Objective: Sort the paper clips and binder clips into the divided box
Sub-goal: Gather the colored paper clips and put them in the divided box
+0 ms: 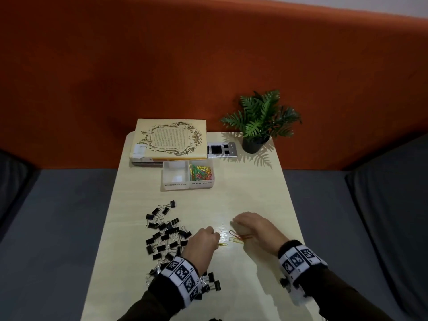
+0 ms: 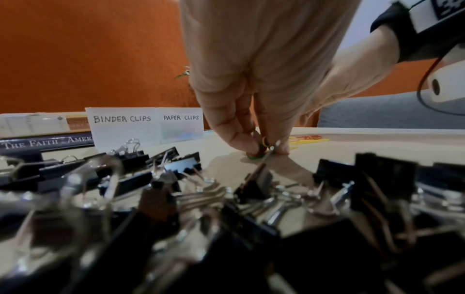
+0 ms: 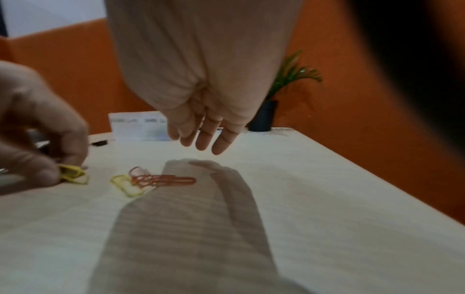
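The white divided box (image 1: 188, 184) stands mid-table; its "BINDER CLIPS" side is empty and its "PAPER CLIPS" side holds colourful paper clips (image 1: 201, 172). Black binder clips (image 1: 165, 232) lie heaped on the left, and in the left wrist view they fill the foreground (image 2: 176, 169). My left hand (image 1: 216, 236) pinches a few yellow and green paper clips (image 2: 263, 147) against the table. Orange paper clips (image 3: 163, 180) and a yellow one (image 3: 125, 186) lie loose just right of it. My right hand (image 3: 201, 143) hovers over them, fingers relaxed and holding nothing.
A stack of books (image 1: 170, 140) lies behind the box. To the right of the books are a small marker plate (image 1: 222, 149) and a potted plant (image 1: 257, 126). The narrow table (image 1: 254, 193) has grey sofa cushions on both sides and an orange backrest behind.
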